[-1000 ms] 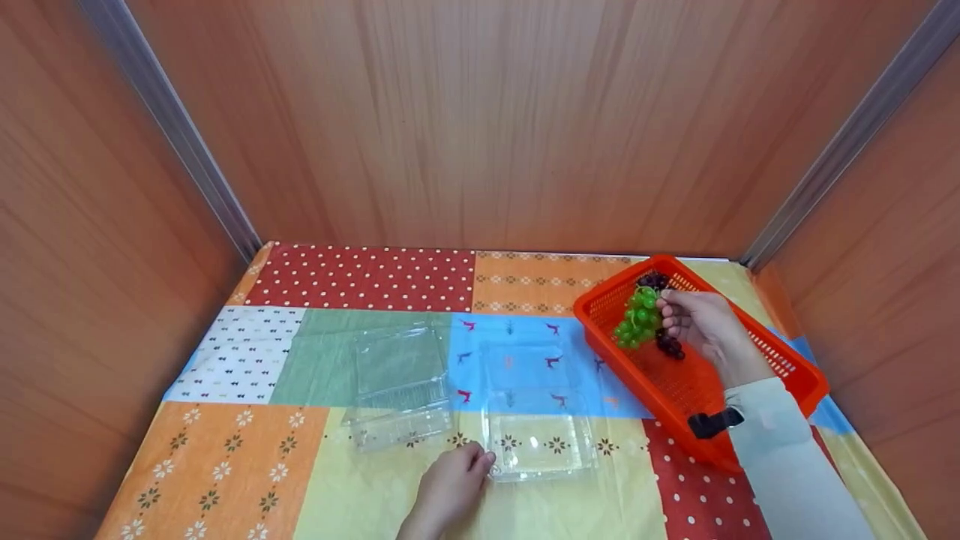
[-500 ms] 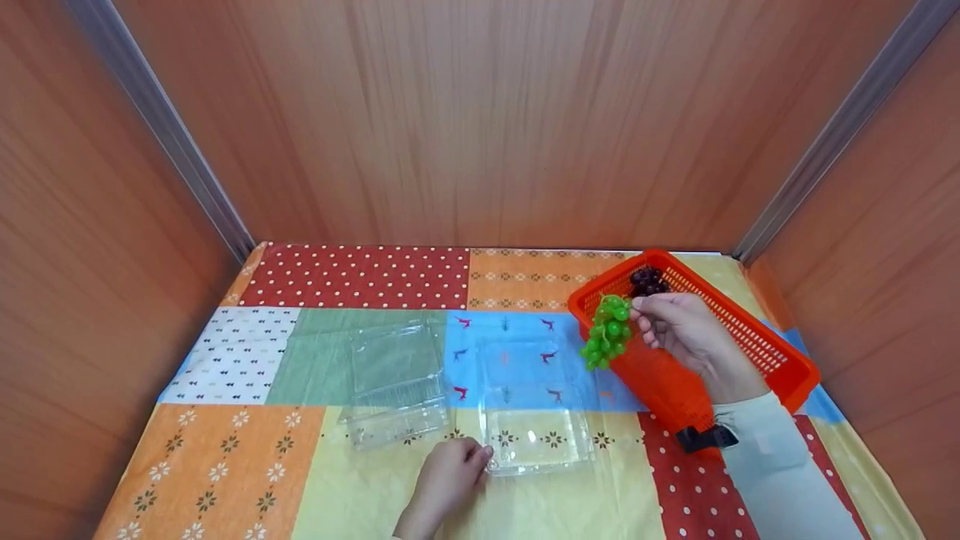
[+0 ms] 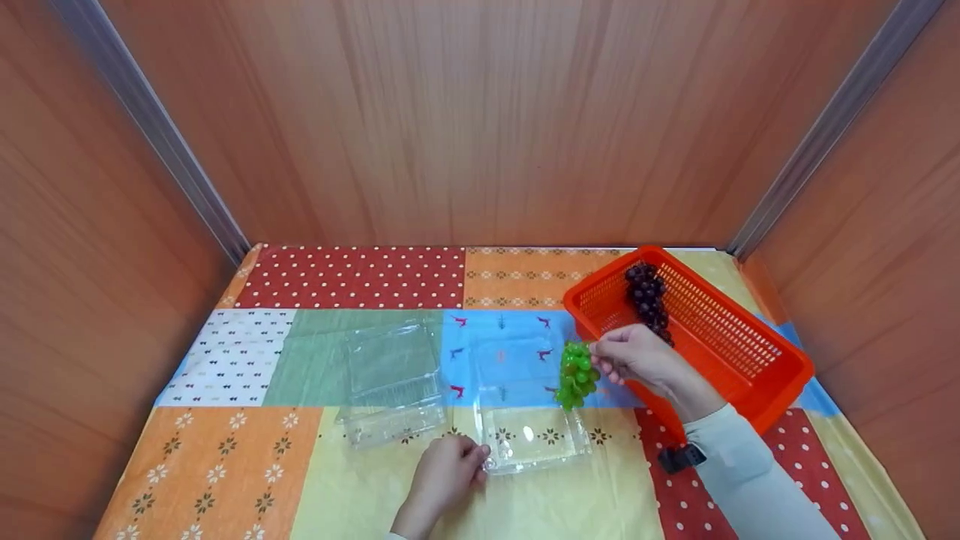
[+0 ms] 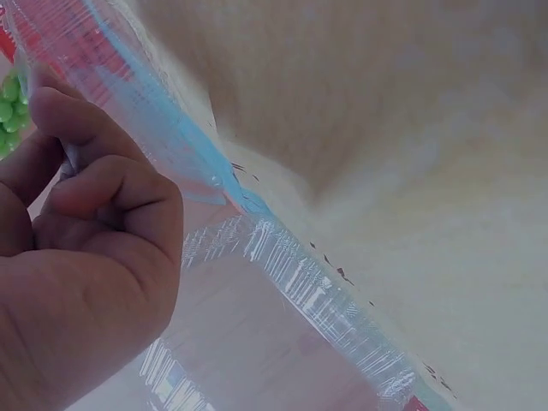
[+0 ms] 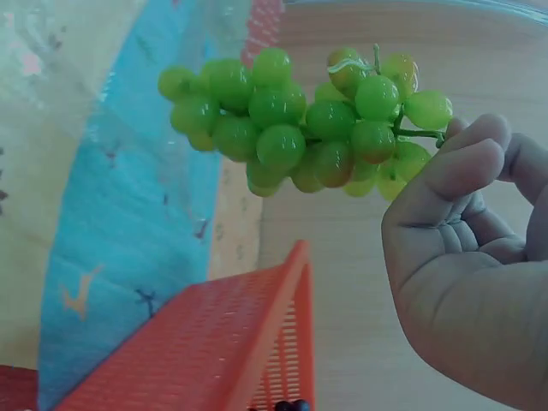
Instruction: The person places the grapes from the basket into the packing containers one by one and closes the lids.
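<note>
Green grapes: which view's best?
Right wrist: the green grapes appear large and uncropped, held at one end by the right hand. Head shows them small; left wrist catches only part, cut off at the frame edge.

Your right hand (image 3: 643,360) is pinching the glossy green grapes (image 3: 577,375) by their stem, dangling them near the clear box (image 3: 536,466); your left hand (image 3: 444,472) is holding the box's near-left corner.
</note>
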A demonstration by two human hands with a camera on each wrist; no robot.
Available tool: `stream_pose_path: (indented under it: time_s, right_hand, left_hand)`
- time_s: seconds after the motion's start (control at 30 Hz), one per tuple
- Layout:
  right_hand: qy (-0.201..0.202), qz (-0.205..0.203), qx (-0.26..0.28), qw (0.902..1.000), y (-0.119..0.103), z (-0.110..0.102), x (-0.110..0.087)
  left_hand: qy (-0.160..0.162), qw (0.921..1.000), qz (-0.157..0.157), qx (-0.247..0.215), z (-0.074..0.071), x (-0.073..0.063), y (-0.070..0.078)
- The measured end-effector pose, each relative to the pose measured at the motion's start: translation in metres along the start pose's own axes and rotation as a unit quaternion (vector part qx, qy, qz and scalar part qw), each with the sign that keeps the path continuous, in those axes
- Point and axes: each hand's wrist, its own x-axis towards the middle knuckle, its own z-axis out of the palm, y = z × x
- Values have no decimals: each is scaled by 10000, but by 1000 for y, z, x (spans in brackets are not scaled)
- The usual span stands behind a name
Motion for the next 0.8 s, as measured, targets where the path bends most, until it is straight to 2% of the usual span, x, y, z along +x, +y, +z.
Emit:
stream_pose_path:
  time_s: [0.23,0.5,0.67,0.8]
  right_hand:
    - [-84,-293,-975,9948,10,20,12]
    - [-217,-375,-1321,9903,18,54,16]
    - [-255,-332,-1631,9857,27,74,17]
    - [-131,-520,-1926,9798,30,90,15]
  left_hand:
    - [-264,9993,-254,-119,-1,2,0]
    - [-276,9996,-15,-87,-1,2,-1]
    - [-337,9992,-189,-131,-1,4,-1]
    - [-387,9988,-265,-167,-1,4,-2]
